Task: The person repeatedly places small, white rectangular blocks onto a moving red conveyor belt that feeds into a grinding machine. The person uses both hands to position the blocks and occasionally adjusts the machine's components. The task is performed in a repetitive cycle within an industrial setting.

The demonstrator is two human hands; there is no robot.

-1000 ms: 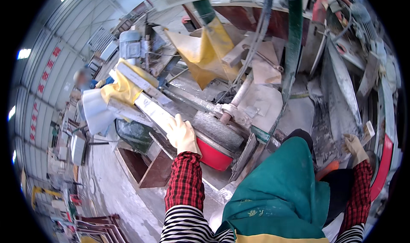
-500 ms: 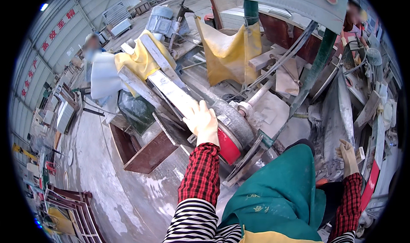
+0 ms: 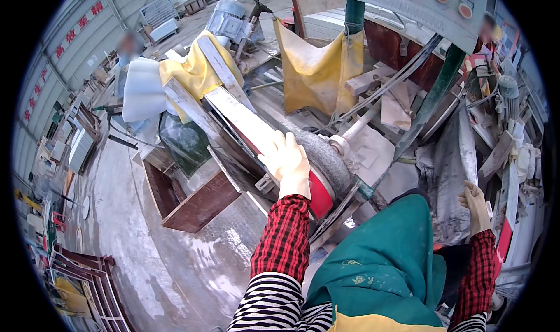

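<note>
My left hand (image 3: 288, 162), in a pale glove, lies flat with fingers stretched on the near end of a long white strip (image 3: 242, 116). Close beside its fingertips is a grey, rounded wheel-like part (image 3: 328, 162), with a red curved band (image 3: 320, 195) at its near side, just right of my wrist. Down at my right side hangs my right hand (image 3: 475, 205), also gloved, its fingers loosely extended and holding nothing visible. It is nearest to grey sheeting (image 3: 458, 157) and a cluttered rack.
A control box (image 3: 408, 5) with round buttons juts in overhead on a green post (image 3: 434, 102). Yellow cloth (image 3: 201, 69) drapes over boards at the strip's far end. A brown open box (image 3: 201, 206) stands lower left. A person (image 3: 126, 46) is far left, another far right.
My view has shifted slightly. My left hand stays on the near end of the white strip. The fingers of my right hand have loosened and straightened somewhat.
</note>
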